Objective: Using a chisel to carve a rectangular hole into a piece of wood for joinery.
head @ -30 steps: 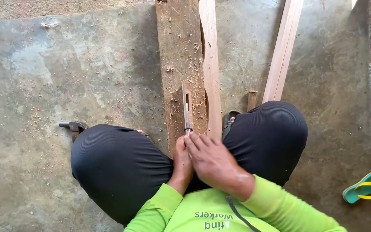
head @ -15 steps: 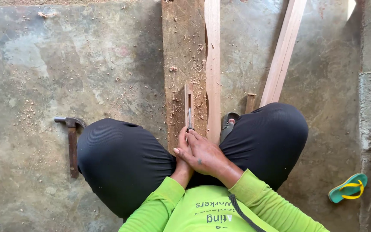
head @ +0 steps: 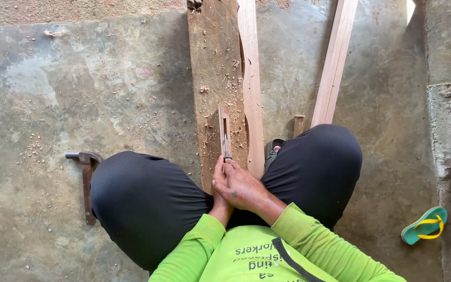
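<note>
Barely shifted, both hands, right hand [head: 241, 185] over left hand [head: 219, 180], clasp the chisel [head: 226, 146] mid-plank [head: 212, 78], edges clear.

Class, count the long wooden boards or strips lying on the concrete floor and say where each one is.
3: a wide rough plank in the middle, a pale strip along its right edge, and another pale strip angled further right. Their near ends are hidden by the legs.

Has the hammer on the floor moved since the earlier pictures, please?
No. The hammer lies on the concrete by the person's left knee as before; its shift in the picture matches the rough plank, so the camera moved.
</note>
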